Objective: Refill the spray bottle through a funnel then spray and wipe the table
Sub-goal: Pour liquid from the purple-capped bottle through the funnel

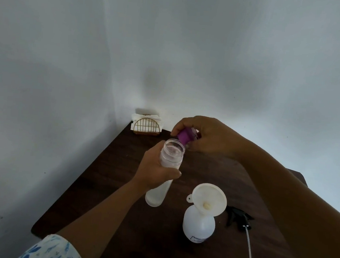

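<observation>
My left hand (pixel 157 169) grips a tall translucent water bottle (pixel 166 170) around its upper body, above the dark wooden table (pixel 118 178). The bottle's mouth is uncovered. My right hand (pixel 203 135) holds the bottle's purple lid (pixel 182 138) just above and to the right of that mouth. The white spray bottle (pixel 198 225) stands upright on the table at the lower right, with a white funnel (pixel 209 199) seated in its neck. Its black trigger head (pixel 237 218) with a clear dip tube (pixel 249 253) lies on the table to the right.
A gold wire holder with white napkins (pixel 147 125) stands at the table's far corner against the white wall. The table's left edge runs diagonally next to the wall.
</observation>
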### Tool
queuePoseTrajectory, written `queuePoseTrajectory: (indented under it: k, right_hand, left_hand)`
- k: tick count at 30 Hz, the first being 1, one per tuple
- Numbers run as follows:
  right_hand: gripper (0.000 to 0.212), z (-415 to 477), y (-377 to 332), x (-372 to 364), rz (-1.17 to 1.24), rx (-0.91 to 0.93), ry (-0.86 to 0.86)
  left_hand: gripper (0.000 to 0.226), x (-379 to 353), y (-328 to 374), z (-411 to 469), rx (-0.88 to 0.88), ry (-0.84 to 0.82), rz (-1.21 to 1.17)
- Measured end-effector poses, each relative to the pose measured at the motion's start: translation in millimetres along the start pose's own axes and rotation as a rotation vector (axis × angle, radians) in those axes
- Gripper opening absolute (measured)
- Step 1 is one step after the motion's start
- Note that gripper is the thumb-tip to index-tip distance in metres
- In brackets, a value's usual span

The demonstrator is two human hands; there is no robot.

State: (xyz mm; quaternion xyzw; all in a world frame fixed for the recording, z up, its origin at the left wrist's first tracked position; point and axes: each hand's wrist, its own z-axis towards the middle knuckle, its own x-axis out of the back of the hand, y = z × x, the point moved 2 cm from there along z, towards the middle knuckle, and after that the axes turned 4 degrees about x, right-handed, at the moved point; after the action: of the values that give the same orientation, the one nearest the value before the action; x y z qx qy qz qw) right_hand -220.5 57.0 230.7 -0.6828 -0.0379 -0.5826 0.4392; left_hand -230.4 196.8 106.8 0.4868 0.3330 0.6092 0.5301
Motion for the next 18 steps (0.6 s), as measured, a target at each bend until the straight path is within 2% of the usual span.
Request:
queuePoseTrajectory:
  k: [4,12,15,18]
  right_hand:
    - [0.055,-6,18,-6,-0.097,-0.053,0.076]
    - [0.080,-16,26,-31,0.049,-0.069,0.088]
    - [0.072,-25,25,-31,0.100,-0.023,0.127]
    - [0.048,-38,12,-25,0.184,0.016,0.222]
  left_hand:
    - [0.049,2,7,0,-0.017,0.019,-0.011]
    - [0.049,4,34,-2,-0.137,0.049,-0.047]
    - [0.047,3,49,-4,-0.172,0.052,-0.061]
    - [0.049,-3,63,-2,-0.206,0.028,-0.077]
